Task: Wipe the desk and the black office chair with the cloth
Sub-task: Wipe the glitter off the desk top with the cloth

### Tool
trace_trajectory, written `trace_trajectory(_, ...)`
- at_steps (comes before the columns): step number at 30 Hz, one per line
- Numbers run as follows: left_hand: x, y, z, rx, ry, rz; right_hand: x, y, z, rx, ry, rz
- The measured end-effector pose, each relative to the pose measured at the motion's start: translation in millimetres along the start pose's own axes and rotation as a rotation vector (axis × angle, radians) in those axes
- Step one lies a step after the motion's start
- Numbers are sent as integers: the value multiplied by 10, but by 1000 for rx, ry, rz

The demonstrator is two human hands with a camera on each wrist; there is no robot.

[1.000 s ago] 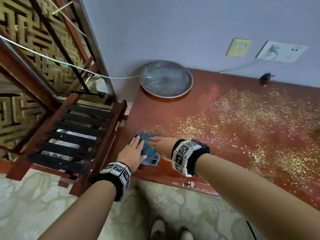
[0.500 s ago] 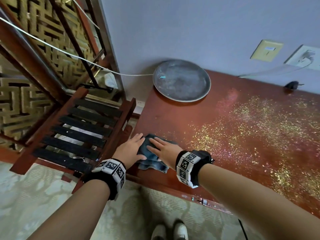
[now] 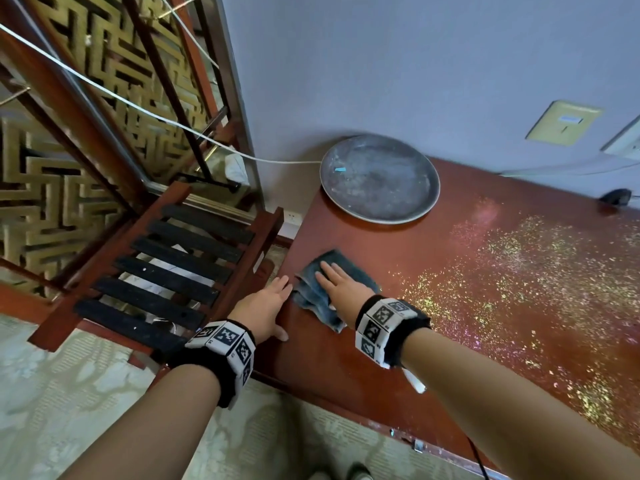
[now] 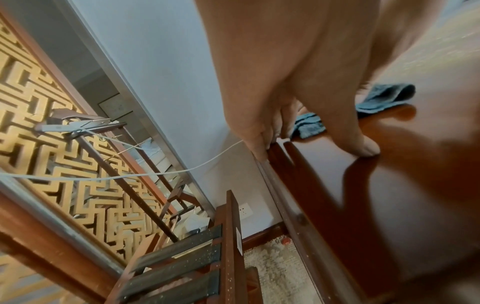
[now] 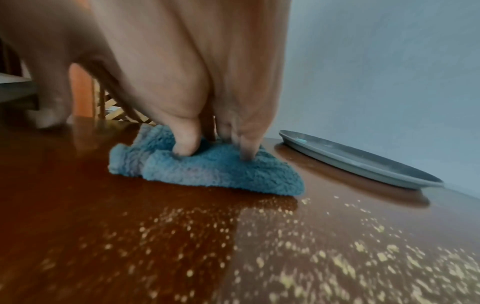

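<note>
**Head view: right hand flat on the cloth at the bench's near-left corner**

Head view shows a glossy red-brown wooden bench (image 3: 398,341), its right part strewn with yellowish glittery flecks (image 3: 512,271). A fluffy blue-grey cloth (image 3: 313,299), folded and rumpled, lies near the bench's left edge. The right hand (image 3: 341,287) lies on it palm down, fingers straight and slightly spread, pressing rather than gripping. The left hand (image 3: 265,308) sits just left of the cloth, fingers extended over the bench's left edge, holding nothing.

Farther off, by the wall, rests a round shallow dull-grey metal tray (image 3: 379,180). Left of the bench stands a red wooden rack with black slats (image 3: 180,268), and a white cable (image 3: 138,105) runs across a gold fretwork screen (image 3: 41,188).

Left wrist view adds the left fingertips (image 4: 259,152) touching the bench's moulded edge and the thumb planted on the top. Right wrist view adds the cloth's plush pile (image 5: 207,170), the right fingertips (image 5: 185,147) sunk into it, and the flecks just beside its near edge.
</note>
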State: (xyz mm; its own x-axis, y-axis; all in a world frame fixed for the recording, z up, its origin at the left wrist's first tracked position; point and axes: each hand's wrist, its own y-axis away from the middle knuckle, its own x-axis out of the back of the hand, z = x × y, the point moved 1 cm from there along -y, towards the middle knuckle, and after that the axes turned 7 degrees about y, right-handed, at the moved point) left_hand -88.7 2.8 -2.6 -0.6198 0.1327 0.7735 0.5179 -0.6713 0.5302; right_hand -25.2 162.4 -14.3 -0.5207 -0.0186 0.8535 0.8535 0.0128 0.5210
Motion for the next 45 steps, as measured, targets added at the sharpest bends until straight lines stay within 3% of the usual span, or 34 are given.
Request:
trace_trajectory(6, 139, -221, 117, -28, -15, -2, -228, 210, -83, 209, 160, -20)
trace_trajectory(13, 174, -397, 221, 13, -50, -70, -30, -169, 249, -7, -10, 12)
trace_trajectory(18, 288, -537, 273, 23, -90, -94, -89, 29, 231, 223, 117, -8)
trace_trajectory(24, 316, -619, 268, 35, -95, -107, 245, -402, 573, 53, 34, 18)
trace_trajectory(30, 287, -614, 273, 54, -9, -61, -49, -74, 374, 280, 198, -13)
trace_trajectory(40, 283, -544, 324, 140, 1, -34, 540, -857, 758, 89, 108, -34)
trace_trajectory(45, 355, -505, 298, 115, 17, -46, 274, -569, 575, 261, 225, -36)
